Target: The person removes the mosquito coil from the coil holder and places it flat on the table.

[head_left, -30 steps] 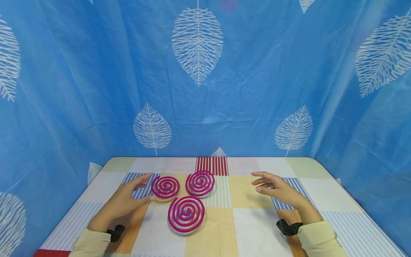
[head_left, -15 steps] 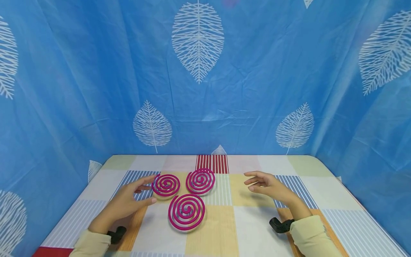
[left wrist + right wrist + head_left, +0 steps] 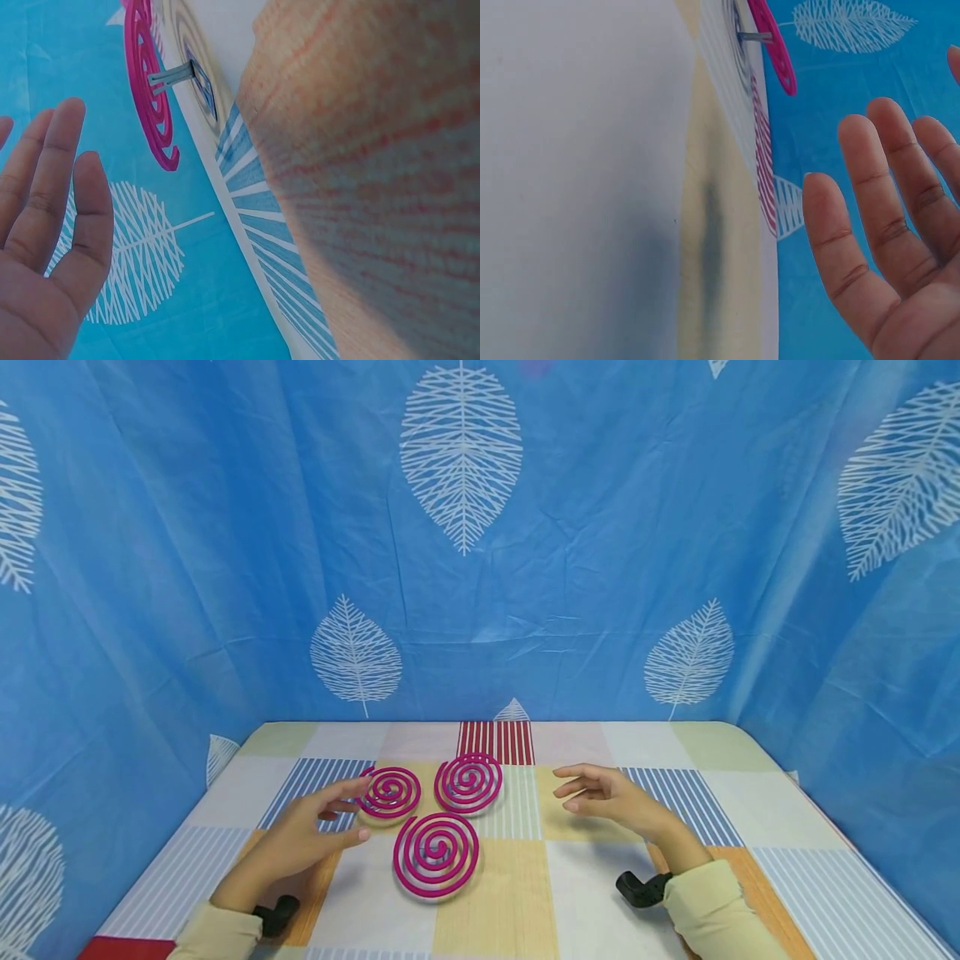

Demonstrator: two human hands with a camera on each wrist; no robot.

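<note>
Three magenta mosquito coils stand raised on small metal stands: one at the left (image 3: 389, 790), one in front (image 3: 437, 852) and one at the back (image 3: 470, 780). My left hand (image 3: 300, 831) hovers beside the left coil, thumb and fingers spread. Its fingertips overlap that coil's left edge in the head view. In the left wrist view a metal stand (image 3: 172, 76) props a coil (image 3: 144, 82) above the cloth, beyond the relaxed fingers. My right hand (image 3: 615, 797) hangs in the air right of the back coil, loosely bent and holding nothing. A coil (image 3: 775, 52) shows past its fingers in the right wrist view.
A patchwork-patterned cloth (image 3: 495, 902) covers the table. Blue curtains (image 3: 570, 552) with white leaf prints enclose the back and both sides. A black wrist camera sits at the left wrist (image 3: 277, 916) and another at the right wrist (image 3: 642, 889).
My left hand has edged right, so its fingertips now overlap the left coil. My right hand has moved left toward the coils. The coils stay where they were.
</note>
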